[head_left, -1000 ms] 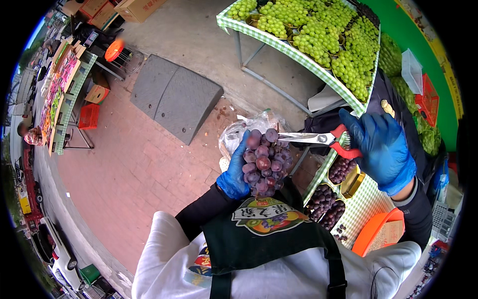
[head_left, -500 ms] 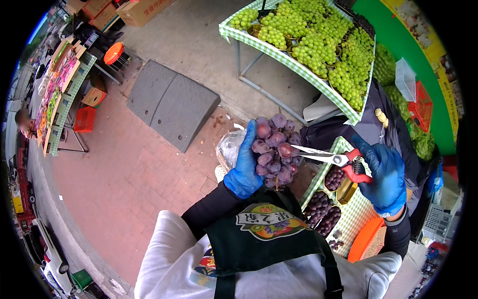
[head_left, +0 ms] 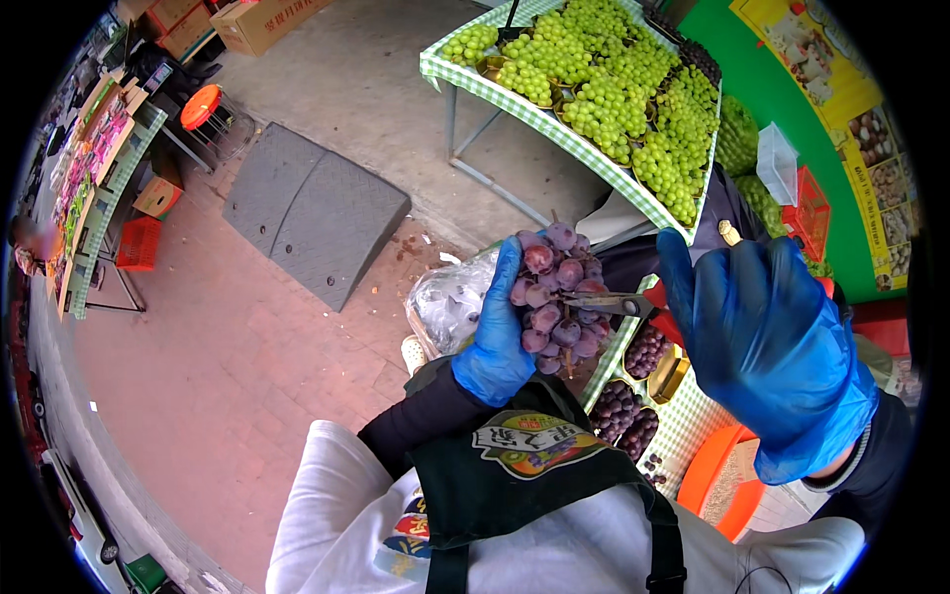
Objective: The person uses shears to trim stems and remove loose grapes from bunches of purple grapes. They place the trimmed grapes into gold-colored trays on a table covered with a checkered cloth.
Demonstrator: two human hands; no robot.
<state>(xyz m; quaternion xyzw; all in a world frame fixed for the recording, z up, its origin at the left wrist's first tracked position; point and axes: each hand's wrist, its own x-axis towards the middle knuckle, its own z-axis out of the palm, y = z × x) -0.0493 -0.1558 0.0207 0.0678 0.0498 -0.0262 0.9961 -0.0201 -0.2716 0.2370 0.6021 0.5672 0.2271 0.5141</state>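
A bunch of purple grapes [head_left: 564, 282] rests in my left hand [head_left: 498, 342], which wears a blue glove and cups it from the left and below. My right hand [head_left: 777, 342], also gloved in blue, is closed around the red handles of pruning shears [head_left: 623, 304]. Their narrow blades reach in among the grapes at the bunch's right side, with the tips hidden between the berries. The index finger stretches out above the handles, and the palm side is hidden.
Green grapes [head_left: 604, 84] fill a table with a checked cloth at the far right. Below my right hand, purple bunches [head_left: 616, 408] lie by an orange tub [head_left: 705, 485]. A clear plastic bag [head_left: 450, 307] stands behind my left hand; a grey ramp [head_left: 317, 213] lies beyond.
My right hand has come nearer the camera and looks larger. The shears' blades have closed up and gone deeper among the grapes. The whole view has shifted slightly.
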